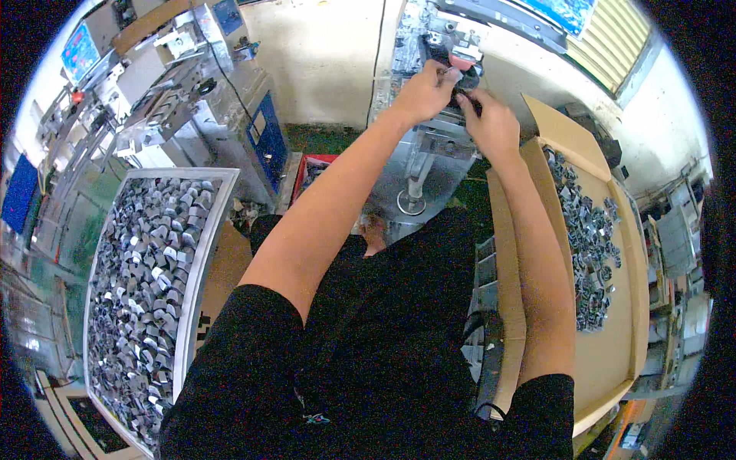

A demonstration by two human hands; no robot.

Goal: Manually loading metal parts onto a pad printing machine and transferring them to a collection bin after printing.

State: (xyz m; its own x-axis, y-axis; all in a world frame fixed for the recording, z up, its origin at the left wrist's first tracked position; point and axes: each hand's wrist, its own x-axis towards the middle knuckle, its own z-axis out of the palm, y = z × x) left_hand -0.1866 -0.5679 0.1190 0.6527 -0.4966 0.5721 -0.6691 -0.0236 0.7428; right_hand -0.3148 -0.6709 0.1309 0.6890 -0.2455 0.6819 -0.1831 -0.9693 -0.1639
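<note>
Your left hand (426, 92) and right hand (493, 126) bend their fingers (438, 69) about a small dark part (464, 92) at the machine (441, 139), closed or not I cannot tell, with grey pieces (149, 268) in tray (205, 264) and cardboard box (606, 360), either pile possibly finished.

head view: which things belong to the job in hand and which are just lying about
Likely in use:
left hand, right hand
machine beneath them
cardboard box of small parts
pale-rimmed tray of grey parts

Seemingly just nearby:
red bin
blue-doored cabinet
</note>
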